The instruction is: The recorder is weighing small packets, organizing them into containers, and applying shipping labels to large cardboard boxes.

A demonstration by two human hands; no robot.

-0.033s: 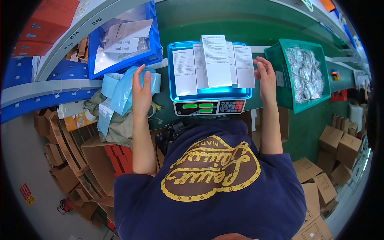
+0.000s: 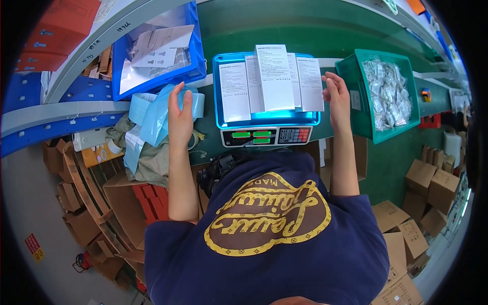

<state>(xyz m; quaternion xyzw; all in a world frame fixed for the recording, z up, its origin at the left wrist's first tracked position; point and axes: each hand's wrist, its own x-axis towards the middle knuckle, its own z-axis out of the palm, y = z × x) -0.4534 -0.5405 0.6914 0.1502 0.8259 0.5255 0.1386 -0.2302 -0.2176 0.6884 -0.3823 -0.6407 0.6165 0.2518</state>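
Resting my left hand (image 2: pixel 180 119), open and flat, on pale blue bags (image 2: pixel 152 119) at counter (image 2: pixel 356 168) edge. My right hand (image 2: pixel 336 96), open, fingers loose, touches right-most paper sheet (image 2: pixel 309 84) on blue scale tray (image 2: pixel 226 119). Risks: sheets overlap, overhang tray, a nudge could slide them off. Bags could slip onto cardboard boxes (image 2: pixel 127 203) below. Green bin (image 2: pixel 356 101) just beside, easy to knock.

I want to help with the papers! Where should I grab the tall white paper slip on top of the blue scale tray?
Probably pinch the near, lower end of the tall white paper slip, coming from the person's side. It lies flat on top of the other white slips in the blue scale tray, so its end is free. The right hand is closest; the left hand rests on light blue bags.
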